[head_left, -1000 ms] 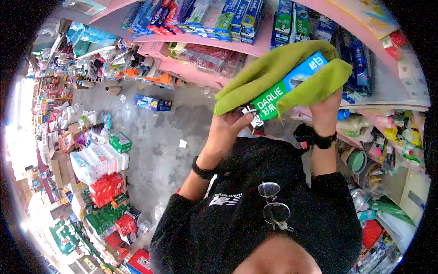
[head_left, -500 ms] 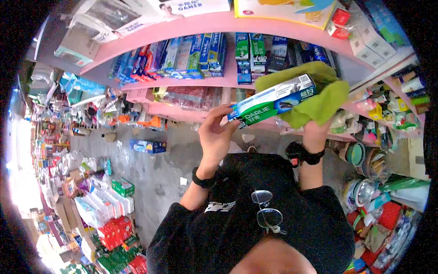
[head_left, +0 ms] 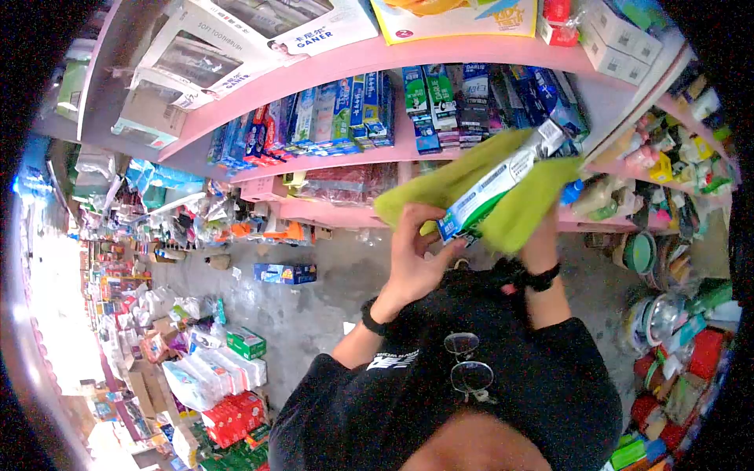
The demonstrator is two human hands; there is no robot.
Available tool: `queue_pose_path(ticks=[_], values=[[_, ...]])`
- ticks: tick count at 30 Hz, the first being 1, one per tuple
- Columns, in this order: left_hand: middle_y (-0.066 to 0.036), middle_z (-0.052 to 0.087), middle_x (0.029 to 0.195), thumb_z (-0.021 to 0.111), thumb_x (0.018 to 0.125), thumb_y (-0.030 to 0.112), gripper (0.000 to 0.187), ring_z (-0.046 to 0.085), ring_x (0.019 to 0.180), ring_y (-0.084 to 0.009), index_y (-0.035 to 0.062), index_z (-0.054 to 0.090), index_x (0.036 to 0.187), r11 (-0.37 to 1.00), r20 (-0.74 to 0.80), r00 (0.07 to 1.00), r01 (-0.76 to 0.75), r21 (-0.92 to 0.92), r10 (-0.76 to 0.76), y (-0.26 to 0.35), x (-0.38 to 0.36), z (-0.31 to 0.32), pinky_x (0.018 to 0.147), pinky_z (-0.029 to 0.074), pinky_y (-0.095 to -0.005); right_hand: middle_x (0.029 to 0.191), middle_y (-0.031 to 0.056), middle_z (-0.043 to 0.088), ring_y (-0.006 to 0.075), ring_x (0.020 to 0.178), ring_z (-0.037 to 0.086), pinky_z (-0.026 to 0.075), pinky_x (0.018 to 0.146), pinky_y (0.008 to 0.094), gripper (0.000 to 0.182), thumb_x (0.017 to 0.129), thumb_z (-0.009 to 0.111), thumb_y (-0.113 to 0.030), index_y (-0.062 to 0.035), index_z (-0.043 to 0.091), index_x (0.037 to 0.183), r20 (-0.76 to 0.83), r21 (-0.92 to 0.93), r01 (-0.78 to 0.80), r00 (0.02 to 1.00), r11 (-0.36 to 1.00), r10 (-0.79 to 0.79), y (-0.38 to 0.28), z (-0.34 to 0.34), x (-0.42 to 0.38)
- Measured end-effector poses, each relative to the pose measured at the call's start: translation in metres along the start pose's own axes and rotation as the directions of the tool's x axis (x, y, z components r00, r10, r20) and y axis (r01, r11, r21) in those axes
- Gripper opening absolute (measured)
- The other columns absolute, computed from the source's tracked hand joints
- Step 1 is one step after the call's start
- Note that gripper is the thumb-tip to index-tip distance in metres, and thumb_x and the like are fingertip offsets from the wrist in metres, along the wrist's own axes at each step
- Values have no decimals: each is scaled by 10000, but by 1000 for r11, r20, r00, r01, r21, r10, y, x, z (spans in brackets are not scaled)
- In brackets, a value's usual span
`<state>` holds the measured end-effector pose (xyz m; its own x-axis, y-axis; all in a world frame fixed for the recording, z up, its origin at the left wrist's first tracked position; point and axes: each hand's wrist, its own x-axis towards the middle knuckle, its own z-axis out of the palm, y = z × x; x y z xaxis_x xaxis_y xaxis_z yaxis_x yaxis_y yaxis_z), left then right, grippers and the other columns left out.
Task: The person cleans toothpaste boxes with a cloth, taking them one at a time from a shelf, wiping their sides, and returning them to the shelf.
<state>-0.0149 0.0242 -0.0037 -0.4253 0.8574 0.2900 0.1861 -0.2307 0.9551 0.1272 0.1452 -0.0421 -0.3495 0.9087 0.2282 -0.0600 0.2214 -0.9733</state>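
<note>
My left hand [head_left: 420,255] grips the lower left end of a toothpaste box [head_left: 491,188] between thumb and fingers. The box is white, green and blue and slants up to the right. A yellow-green cloth [head_left: 526,212] lies around the box on both sides. At the cloth's right part is my right hand [head_left: 542,239], its fingers hidden behind the fabric. Behind them, upright toothpaste boxes [head_left: 318,118] stand in rows on a pink shelf [head_left: 314,163].
White toothbrush cartons [head_left: 322,31] sit on the upper shelf. A blue box [head_left: 284,273] lies on the grey floor. Packs and red boxes [head_left: 236,416] are piled at lower left. Basins [head_left: 666,318] and bundled goods stand at right.
The toothpaste box has tilted more steeply, and the cloth has moved over its lower side and spread out left behind it. My left hand has shifted right and down. The view has shifted slightly.
</note>
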Motion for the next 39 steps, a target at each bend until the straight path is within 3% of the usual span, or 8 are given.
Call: queue_pose_path(ticks=[6, 9, 19, 21, 26, 33, 37, 39], values=[[-64, 472, 1067, 589, 711, -139, 373, 479, 1034, -164, 26, 493, 1031, 969, 80, 971, 233, -79, -227, -40, -15, -42, 769, 479, -266, 1214, 138, 439, 255, 1090, 445, 345, 952, 353, 647, 726, 642, -125, 10, 328, 1276, 71, -997, 80, 787, -12, -612, 21, -125, 22], [-71, 520, 1087, 596, 751, -55, 358, 523, 961, -177, 38, 481, 1078, 842, -24, 879, 447, -302, -476, -72, -28, -67, 802, 452, -301, 1233, 124, 419, 225, 1113, 425, 354, 948, 330, 652, 757, 617, -136, 5, 294, 1306, -520, -333, 194, 779, 923, -351, 16, -137, 5], [-105, 510, 975, 539, 831, 20, 292, 537, 870, -186, 44, 424, 1098, 805, -200, 914, 188, -563, -353, -95, 128, -40, 734, 487, -300, 1268, 114, 404, 217, 1119, 435, 371, 943, 333, 487, 844, 471, -146, -19, 347, 1298, -620, 399, -61, 717, 915, 318, 15, -128, -32], [-111, 507, 972, 557, 829, 37, 309, 525, 900, -196, 33, 422, 1108, 817, -179, 926, 188, -545, -333, -102, 167, -30, 746, 479, -313, 1227, 116, 449, 261, 1119, 449, 391, 930, 378, 425, 837, 434, -87, -30, 399, 1257, -199, 953, 125, 945, 276, 259, 31, -141, -49], [-215, 479, 1031, 689, 718, 228, 600, 445, 1015, -356, -56, 386, 1152, 703, -273, 937, 44, 710, 217, -166, 218, -63, 845, 395, -462, 1068, 90, 547, 253, 999, 525, 484, 790, 358, 469, 701, 593, -44, -54, 475, 1155, -448, -87, -178, 886, 980, 121, 74, -183, -96], [-286, 475, 1060, 645, 706, 346, 576, 454, 1004, -400, -98, 479, 1033, 71, -138, 982, 129, 989, 131, -249, 234, -134, 835, 394, -473, 1113, 104, 524, 242, 1001, 525, 460, 843, 396, 455, 801, 612, -185, -78, 420, 1200, -416, 441, 19, 891, 897, 185, 40, -123, -99], [-173, 592, 821, 616, 752, 309, 393, 545, 858, -310, -60, 570, 882, 258, -12, 1000, 9, 966, 10, -246, 244, -149, 726, 450, -422, 1085, 100, 536, 233, 966, 538, 468, 816, 377, 445, 803, 612, -202, -79, 428, 1189, -305, 420, -110, 918, 901, 254, 58, -98, -94], [-86, 570, 707, 574, 807, 216, 256, 560, 722, -210, -34, 577, 862, 970, -111, 993, 63, 237, -37, -213, 219, -141, 612, 462, -325, 1071, 98, 542, 228, 948, 545, 473, 803, 368, 440, 804, 613, -211, -80, 432, 1183, -250, 426, -139, 931, 894, 265, 63, -86, -86]])
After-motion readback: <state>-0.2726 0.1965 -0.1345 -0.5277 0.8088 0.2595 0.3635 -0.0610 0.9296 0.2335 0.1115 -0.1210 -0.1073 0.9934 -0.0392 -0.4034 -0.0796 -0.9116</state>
